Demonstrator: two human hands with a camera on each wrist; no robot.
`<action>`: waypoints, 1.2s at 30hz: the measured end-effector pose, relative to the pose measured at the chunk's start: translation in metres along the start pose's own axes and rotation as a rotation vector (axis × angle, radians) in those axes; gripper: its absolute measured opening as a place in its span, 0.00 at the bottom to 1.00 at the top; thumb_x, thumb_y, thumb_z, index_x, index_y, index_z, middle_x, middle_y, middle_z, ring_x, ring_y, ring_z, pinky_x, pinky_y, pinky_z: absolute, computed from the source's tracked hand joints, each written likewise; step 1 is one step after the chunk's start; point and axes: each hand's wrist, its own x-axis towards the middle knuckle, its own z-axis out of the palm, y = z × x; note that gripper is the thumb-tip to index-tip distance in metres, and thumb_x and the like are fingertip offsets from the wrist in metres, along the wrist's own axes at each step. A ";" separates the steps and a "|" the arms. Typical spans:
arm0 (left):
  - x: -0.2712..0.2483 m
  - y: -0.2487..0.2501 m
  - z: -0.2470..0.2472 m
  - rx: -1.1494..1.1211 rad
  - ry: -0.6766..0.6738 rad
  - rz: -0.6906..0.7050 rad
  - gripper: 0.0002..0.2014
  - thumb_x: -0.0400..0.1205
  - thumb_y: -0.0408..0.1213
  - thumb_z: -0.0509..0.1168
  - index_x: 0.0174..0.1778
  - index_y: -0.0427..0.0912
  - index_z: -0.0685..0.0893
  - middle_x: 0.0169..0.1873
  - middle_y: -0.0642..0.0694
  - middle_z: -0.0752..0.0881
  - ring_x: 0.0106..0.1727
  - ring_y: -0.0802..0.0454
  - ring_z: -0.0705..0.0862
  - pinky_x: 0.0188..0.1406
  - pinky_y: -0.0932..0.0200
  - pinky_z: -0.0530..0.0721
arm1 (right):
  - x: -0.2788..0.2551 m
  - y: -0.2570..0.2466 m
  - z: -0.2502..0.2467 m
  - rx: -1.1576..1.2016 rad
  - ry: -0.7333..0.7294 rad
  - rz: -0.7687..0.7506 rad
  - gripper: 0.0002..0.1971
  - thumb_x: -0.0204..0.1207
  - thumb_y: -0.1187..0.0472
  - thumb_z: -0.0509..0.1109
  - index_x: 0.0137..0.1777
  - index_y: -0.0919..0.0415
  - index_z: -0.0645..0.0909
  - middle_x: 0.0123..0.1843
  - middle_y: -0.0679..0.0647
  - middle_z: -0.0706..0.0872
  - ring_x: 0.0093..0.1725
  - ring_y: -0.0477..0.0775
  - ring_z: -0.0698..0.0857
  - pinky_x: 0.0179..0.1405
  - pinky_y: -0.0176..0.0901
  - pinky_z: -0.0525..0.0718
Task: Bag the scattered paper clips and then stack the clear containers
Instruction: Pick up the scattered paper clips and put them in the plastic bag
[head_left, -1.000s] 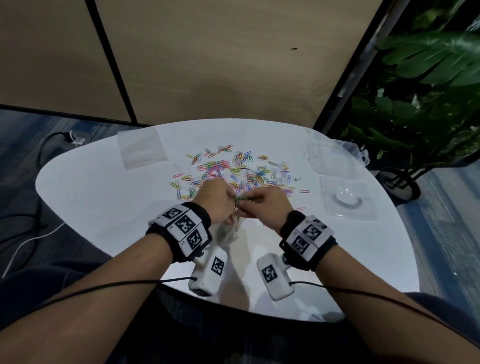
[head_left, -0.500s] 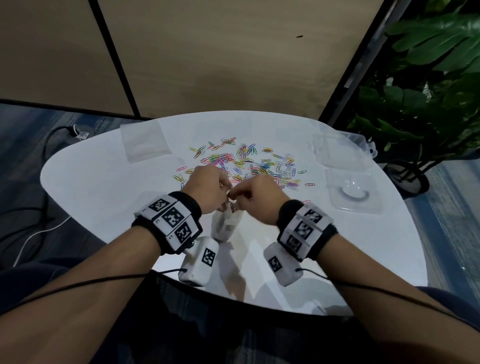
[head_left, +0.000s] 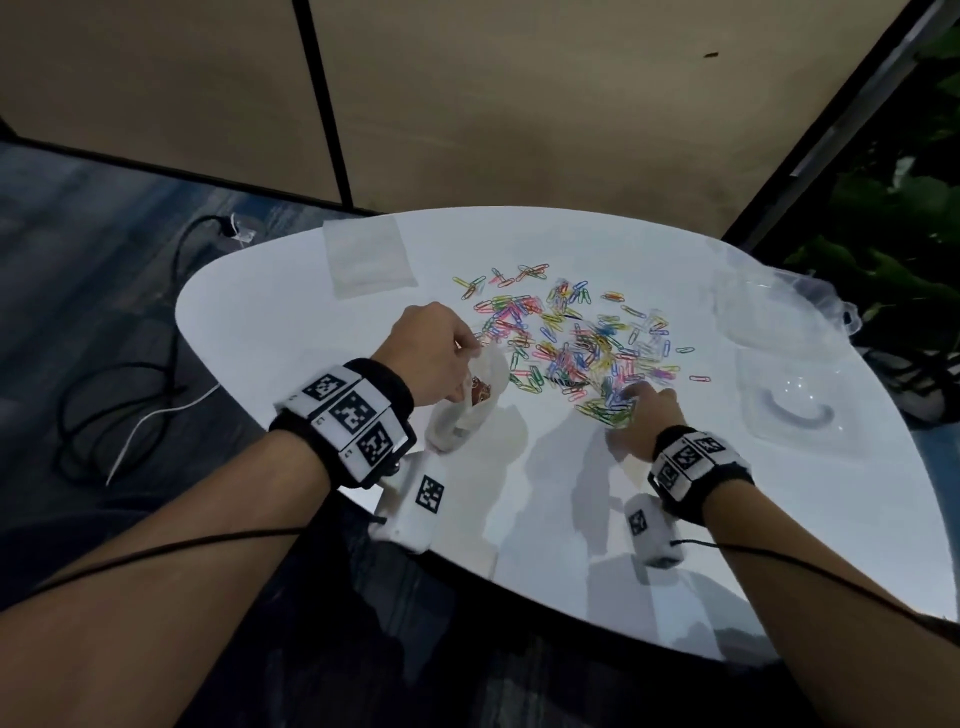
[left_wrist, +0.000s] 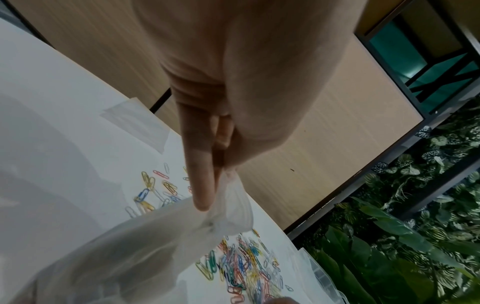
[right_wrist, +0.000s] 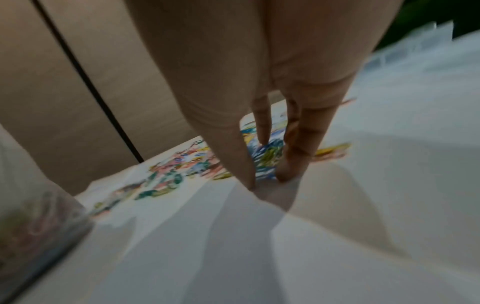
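Observation:
Many coloured paper clips (head_left: 571, 343) lie scattered over the middle of the white table (head_left: 311, 322). My left hand (head_left: 441, 358) pinches the rim of a small clear plastic bag (head_left: 472, 405) that hangs open above the table with a few clips inside; the left wrist view shows the bag (left_wrist: 155, 246) under my fingers (left_wrist: 200, 185). My right hand (head_left: 644, 410) reaches down into the near edge of the clip pile (right_wrist: 265, 156), fingers (right_wrist: 293, 152) spread and touching the clips. Two clear containers (head_left: 795, 410) (head_left: 769, 306) sit at the right.
A flat clear bag (head_left: 369, 254) lies at the table's far left. Green plants (head_left: 893, 260) stand beyond the right edge, cables (head_left: 130, 395) lie on the floor at left, and a beige wall panel (head_left: 519, 104) rises behind the table.
My hands were together at the bag's mouth; now the right hand has moved right into the clip pile while the left keeps holding the bag open.

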 end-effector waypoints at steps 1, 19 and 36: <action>0.000 -0.001 0.000 -0.002 0.000 -0.001 0.09 0.85 0.29 0.64 0.55 0.35 0.90 0.38 0.39 0.91 0.32 0.42 0.93 0.44 0.49 0.94 | 0.000 -0.010 0.004 0.037 0.000 0.004 0.35 0.68 0.61 0.79 0.75 0.56 0.70 0.72 0.63 0.68 0.63 0.64 0.80 0.49 0.43 0.79; -0.001 0.000 0.013 0.071 -0.030 0.037 0.10 0.85 0.30 0.64 0.56 0.36 0.90 0.45 0.39 0.92 0.31 0.45 0.93 0.42 0.53 0.93 | 0.020 -0.050 0.006 -0.398 0.229 -0.386 0.10 0.79 0.71 0.63 0.56 0.65 0.84 0.51 0.61 0.85 0.47 0.59 0.86 0.45 0.45 0.84; 0.008 0.020 0.032 0.061 -0.016 -0.026 0.10 0.83 0.26 0.65 0.54 0.35 0.90 0.40 0.35 0.93 0.38 0.41 0.93 0.48 0.48 0.93 | -0.052 -0.090 -0.049 1.484 -0.408 -0.165 0.12 0.76 0.70 0.74 0.57 0.77 0.84 0.50 0.67 0.90 0.53 0.60 0.91 0.47 0.38 0.89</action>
